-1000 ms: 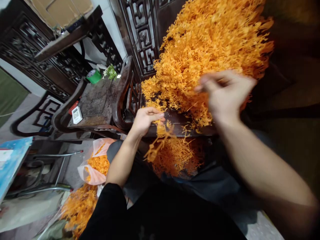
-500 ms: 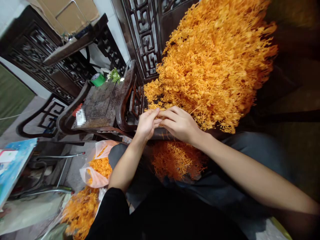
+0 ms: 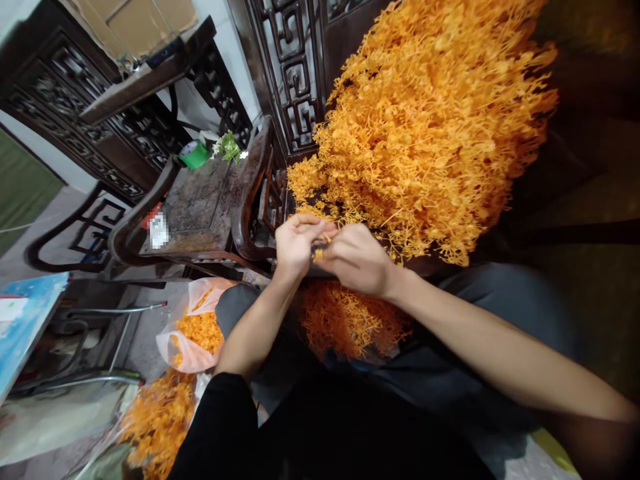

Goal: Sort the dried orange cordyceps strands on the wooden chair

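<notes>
My left hand [image 3: 295, 245] is closed in a pinch, thumb and fingertips together on a small orange piece [image 3: 326, 237]. Close beside it my right hand [image 3: 361, 261] is curled, with thin orange stems [image 3: 319, 255] poking out from its fingers. Both hands meet over the front edge of a dark wooden seat. Just beyond them rises a big heap of orange branching sprigs [image 3: 425, 133], thin and tangled, of a material I cannot make out. Below my hands, between my knees, lies another pile of orange sprigs [image 3: 355, 320].
To the left stands a carved wooden chair [image 3: 200, 207] bearing a green tape roll [image 3: 194, 155] and a small green-white sprig [image 3: 229, 147]. On the floor are a pinkish plastic bag [image 3: 195, 347] with orange bits and more orange sprigs [image 3: 160, 420]. A blue tabletop [image 3: 35, 333] juts in.
My hands have drawn slightly apart at the fingertips, and orange pieces now show between them. The right hand's fingers, stretched out before, have curled in. The view has shifted slightly.
</notes>
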A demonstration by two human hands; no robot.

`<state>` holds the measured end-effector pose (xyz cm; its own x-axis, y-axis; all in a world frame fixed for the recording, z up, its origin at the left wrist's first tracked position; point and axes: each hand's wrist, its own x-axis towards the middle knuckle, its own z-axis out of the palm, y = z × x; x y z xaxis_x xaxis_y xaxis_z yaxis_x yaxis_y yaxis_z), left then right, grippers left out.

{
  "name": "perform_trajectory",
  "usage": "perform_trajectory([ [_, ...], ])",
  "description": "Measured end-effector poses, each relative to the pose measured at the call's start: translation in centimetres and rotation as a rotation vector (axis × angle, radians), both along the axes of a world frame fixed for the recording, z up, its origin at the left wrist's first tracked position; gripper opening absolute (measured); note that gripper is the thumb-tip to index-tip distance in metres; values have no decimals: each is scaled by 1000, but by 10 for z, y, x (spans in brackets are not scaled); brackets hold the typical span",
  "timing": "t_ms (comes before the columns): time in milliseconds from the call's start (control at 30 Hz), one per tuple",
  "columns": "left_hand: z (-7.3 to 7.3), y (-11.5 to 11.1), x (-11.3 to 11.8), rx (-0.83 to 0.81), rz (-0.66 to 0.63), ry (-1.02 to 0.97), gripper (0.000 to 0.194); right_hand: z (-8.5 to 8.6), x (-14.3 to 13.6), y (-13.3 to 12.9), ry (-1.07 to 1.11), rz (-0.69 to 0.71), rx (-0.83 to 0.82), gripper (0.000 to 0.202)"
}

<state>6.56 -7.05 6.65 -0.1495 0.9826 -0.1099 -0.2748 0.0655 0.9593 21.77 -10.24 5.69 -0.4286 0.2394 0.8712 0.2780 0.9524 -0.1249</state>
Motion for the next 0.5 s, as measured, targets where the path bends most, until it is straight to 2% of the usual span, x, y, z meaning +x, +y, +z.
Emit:
perform_trajectory([
  [67,1,8,-5,66,143,-3,34,9,-5,-21,-1,190,137,23],
  [133,5,12,-12,88,166,6,32,17,-5,-34,-32,297,175,14],
  [167,7,12,-15,93,132,12,32,21,-2,-36,-28,278,122,11],
  [233,9,9,-19,108,28,15,39,28,9,-31,26,140,-94,12],
  [300,9,3,-20,141,-68,15,52,34,25,-18,149,-34,-313,15],
  [367,8,-1,-21,200,-122,28,66,39,40,-5,274,-147,-474,9],
  [433,7,-5,-20,261,-153,54,73,43,51,3,338,-187,-574,4],
  [500,7,-7,-19,299,-196,81,74,45,55,7,330,-157,-651,5],
])
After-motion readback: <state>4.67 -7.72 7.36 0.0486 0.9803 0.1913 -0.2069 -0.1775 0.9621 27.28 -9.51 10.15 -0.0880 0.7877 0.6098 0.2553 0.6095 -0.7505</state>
